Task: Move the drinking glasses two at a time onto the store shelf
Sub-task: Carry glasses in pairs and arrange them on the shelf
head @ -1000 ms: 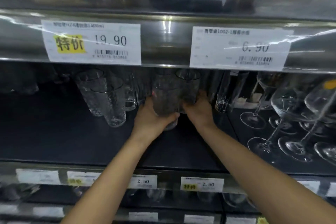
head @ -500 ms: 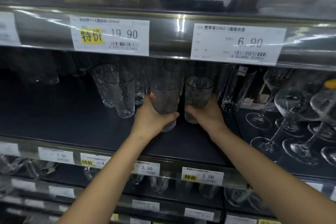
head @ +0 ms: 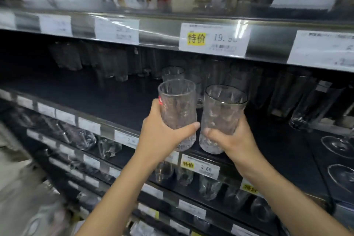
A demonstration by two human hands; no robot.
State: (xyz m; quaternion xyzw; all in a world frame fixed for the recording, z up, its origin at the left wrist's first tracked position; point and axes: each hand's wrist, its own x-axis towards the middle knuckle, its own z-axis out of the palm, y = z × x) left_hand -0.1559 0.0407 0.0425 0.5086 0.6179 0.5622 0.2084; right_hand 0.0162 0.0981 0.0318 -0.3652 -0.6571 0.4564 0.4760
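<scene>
Your left hand (head: 161,136) wraps the lower half of one drinking glass (head: 177,105), thumb across its front. Your right hand (head: 233,140) grasps a second glass (head: 222,113) the same way, low on its body. Both glasses stand nearly upright, just beside each other, over the front edge of the dark shelf (head: 107,97); you cannot tell whether their bases touch it. The left-hand glass carries a small red sticker (head: 160,101) near its rim. Farther back on that shelf, behind the pair, stands another clear glass (head: 172,73), with blurred rows of glasses toward the shelf's rear left. At the shelf's right end are tall tumblers (head: 306,101) and stemmed glasses (head: 337,145). A price tag reading 2.50 (head: 201,168) sits on the shelf's front lip, below your hands.
</scene>
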